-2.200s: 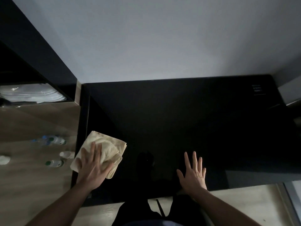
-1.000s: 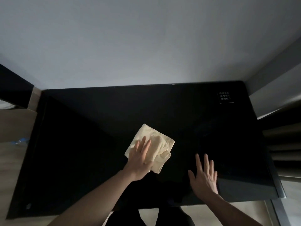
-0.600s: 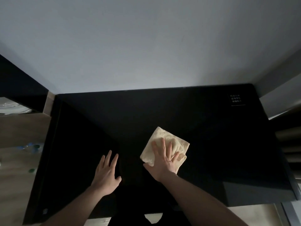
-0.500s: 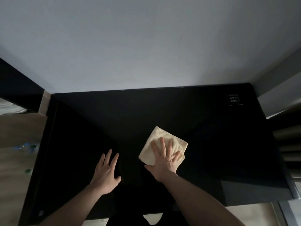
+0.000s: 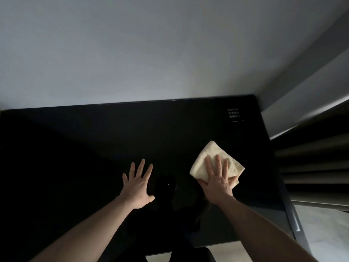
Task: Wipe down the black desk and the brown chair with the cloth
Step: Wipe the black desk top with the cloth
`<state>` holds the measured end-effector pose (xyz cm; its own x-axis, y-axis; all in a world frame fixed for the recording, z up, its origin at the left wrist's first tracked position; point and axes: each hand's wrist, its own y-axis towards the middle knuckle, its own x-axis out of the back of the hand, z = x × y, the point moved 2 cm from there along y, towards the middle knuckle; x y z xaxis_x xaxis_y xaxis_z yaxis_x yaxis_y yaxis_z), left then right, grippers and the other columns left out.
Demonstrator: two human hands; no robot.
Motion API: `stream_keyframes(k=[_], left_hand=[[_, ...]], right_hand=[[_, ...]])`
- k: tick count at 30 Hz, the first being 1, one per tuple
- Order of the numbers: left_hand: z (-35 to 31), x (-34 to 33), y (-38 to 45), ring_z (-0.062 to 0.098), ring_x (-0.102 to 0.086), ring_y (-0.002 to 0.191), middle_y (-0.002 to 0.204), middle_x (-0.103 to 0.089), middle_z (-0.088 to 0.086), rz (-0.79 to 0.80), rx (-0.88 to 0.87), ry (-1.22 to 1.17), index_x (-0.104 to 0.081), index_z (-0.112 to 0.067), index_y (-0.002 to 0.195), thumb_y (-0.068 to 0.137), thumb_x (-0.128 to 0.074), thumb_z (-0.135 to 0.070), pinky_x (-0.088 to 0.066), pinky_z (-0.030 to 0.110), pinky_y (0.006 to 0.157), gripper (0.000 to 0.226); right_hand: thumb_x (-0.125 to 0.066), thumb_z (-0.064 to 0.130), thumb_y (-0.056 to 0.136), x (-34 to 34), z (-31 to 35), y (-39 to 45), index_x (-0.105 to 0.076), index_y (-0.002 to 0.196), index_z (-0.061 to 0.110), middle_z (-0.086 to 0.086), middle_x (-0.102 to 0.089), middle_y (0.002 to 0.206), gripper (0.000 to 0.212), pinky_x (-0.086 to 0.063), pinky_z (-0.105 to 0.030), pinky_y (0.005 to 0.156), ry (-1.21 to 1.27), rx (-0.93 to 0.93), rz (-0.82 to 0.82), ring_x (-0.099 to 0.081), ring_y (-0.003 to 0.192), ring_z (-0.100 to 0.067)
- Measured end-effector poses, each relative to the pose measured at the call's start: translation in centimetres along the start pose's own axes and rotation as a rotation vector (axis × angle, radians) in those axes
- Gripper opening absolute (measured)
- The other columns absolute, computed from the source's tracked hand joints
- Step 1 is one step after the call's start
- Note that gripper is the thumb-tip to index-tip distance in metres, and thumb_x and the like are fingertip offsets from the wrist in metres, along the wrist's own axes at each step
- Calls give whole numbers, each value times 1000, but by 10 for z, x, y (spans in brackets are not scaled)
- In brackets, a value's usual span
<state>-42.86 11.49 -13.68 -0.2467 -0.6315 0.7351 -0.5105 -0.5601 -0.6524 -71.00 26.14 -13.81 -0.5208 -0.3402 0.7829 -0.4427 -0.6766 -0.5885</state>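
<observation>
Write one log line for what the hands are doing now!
right hand: flat on cloth | left hand: flat on black desk | chair: unseen

place: bedroom or hotel room (unsure) | black desk [image 5: 132, 133] | curtain folds [image 5: 311, 167]

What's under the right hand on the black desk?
The right hand presses flat on a folded cream cloth lying on the glossy black desk. The cloth's near part and anything beneath it are covered.

Glossy black desk [image 5: 113, 140] — soft terry cloth [image 5: 213, 157].
</observation>
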Motion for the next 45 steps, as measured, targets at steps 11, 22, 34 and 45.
stream_keyframes(k=[11, 22, 34, 45], left_hand=[[-110, 46, 77, 52, 25, 154, 164, 44, 0, 130, 145, -89, 23, -44, 162, 79, -88, -51, -18, 79, 118, 138], [-108, 90, 121, 54, 28, 152, 162, 47, -8, 103, 188, -153, 22, -53, 159, 74, -92, -51, -19, 83, 115, 143], [-107, 90, 133, 53, 34, 149, 155, 55, -14, 89, 206, -178, 26, -57, 155, 68, -97, -47, -19, 84, 113, 151], [-88, 92, 126, 50, 25, 154, 167, 38, -14, 20, 68, -69, 15, -45, 164, 77, -87, -56, -20, 72, 123, 135]], right_hand=[[-40, 84, 91, 62, -175, 36, 36, 146, 64, 9, 39, 168, 96, -3, -83, 115, 129, -311, -42, 44, 150, -29], [-9, 93, 85, 96, -117, 102, 36, 151, 55, 4, 45, 165, 88, 4, -86, 111, 116, -322, -8, 44, 148, -40], [-14, 92, 86, 172, -79, 248, 26, 156, 52, 7, 36, 168, 90, 3, -88, 110, 76, -254, -121, 33, 154, -39], [-17, 78, 98, 154, -21, 240, 17, 163, 45, 3, 28, 172, 80, 1, -82, 116, -15, -211, -137, 27, 156, -41]])
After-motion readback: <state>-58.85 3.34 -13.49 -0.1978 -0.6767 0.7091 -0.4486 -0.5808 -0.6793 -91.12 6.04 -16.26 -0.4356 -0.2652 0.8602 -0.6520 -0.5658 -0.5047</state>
